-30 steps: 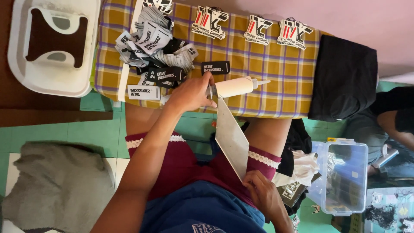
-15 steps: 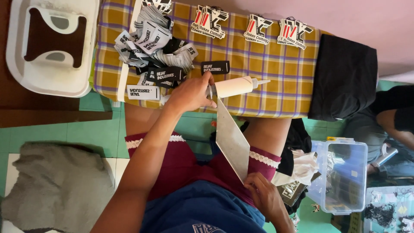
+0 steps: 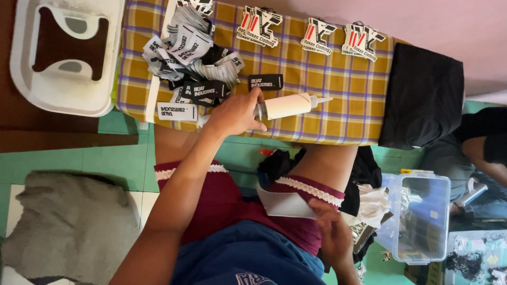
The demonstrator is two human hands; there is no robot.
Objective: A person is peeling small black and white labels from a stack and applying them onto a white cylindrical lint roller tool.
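Observation:
My left hand (image 3: pixel 237 113) grips the plunger end of a large cream-coloured syringe (image 3: pixel 289 105) that lies on the yellow checked cloth (image 3: pixel 327 121) with its nozzle pointing right. Down on my lap, my right hand (image 3: pixel 331 232) holds a white sheet (image 3: pixel 285 205) flat against my right thigh. A heap of black and white fabric labels (image 3: pixel 193 58) lies just beyond my left hand. Three black, white and red patches (image 3: pixel 311 34) sit in a row along the cloth's far edge.
A white plastic stool (image 3: pixel 31 89) stands at the upper left and a folded black cloth (image 3: pixel 422 100) at the table's right end. On the green floor are a grey mat (image 3: pixel 68 227) and a clear lidded box (image 3: pixel 422 216). Another person's arm (image 3: pixel 483 153) shows at right.
The white sheet stood tilted between the table edge and my lap; now my right hand has laid it down across my thigh. My left hand stays on the syringe.

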